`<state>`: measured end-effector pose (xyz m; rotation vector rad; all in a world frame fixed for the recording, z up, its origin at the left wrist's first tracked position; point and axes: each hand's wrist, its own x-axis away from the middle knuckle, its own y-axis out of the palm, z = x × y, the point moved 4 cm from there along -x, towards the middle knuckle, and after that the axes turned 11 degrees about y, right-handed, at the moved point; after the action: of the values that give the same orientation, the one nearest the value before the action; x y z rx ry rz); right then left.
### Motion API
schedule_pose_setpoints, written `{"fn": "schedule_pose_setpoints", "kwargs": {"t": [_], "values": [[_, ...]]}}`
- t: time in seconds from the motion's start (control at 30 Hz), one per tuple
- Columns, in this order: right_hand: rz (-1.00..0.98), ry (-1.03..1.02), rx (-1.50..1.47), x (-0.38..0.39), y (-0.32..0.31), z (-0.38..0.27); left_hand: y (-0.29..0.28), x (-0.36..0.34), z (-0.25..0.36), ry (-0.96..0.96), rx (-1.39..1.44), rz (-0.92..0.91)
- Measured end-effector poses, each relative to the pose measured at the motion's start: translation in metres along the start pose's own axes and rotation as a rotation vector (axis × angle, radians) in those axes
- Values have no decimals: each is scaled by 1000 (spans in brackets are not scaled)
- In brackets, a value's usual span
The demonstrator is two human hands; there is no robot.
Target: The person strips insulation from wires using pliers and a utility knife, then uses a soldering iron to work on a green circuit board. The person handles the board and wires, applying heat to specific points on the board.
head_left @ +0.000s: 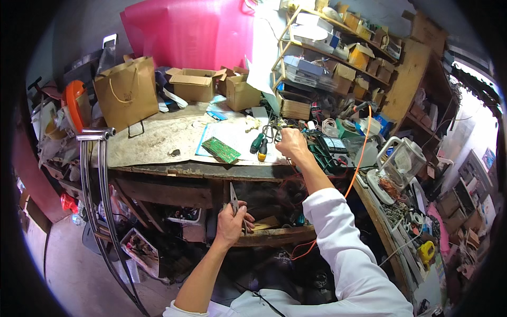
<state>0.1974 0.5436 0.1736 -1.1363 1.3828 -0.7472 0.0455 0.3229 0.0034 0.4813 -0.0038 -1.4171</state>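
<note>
My left hand [230,225] is closed round a pair of pliers [233,197], its narrow metal jaws pointing up, just below the bench's front edge. My right hand [292,142] reaches over the bench and is closed; whatever may be in its fingers is hidden. Left of it lie a green-handled screwdriver [257,142] and a black and yellow screwdriver [262,151]. A green circuit board [222,150] rests on a paper sheet [203,138] farther left. Dark cable [270,132] curls beside my right hand.
Cardboard boxes [196,87] and a brown paper bag [127,94] stand at the back. Bent metal tubes [91,179] rise at the left. An orange cable [361,158] runs past my right forearm. Cluttered shelves [338,50] and a clear plastic jug [404,161] are on the right.
</note>
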Motion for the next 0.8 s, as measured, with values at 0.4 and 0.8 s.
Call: {"fn": "schedule_pose_setpoints", "kwargs": {"t": [0.4, 0.8], "values": [[-298, 65, -1207, 204, -2, 19, 30, 53, 29, -103, 36, -156], [54, -450, -747, 293, -25, -30, 21, 130, 37, -157, -360, -155]]}}
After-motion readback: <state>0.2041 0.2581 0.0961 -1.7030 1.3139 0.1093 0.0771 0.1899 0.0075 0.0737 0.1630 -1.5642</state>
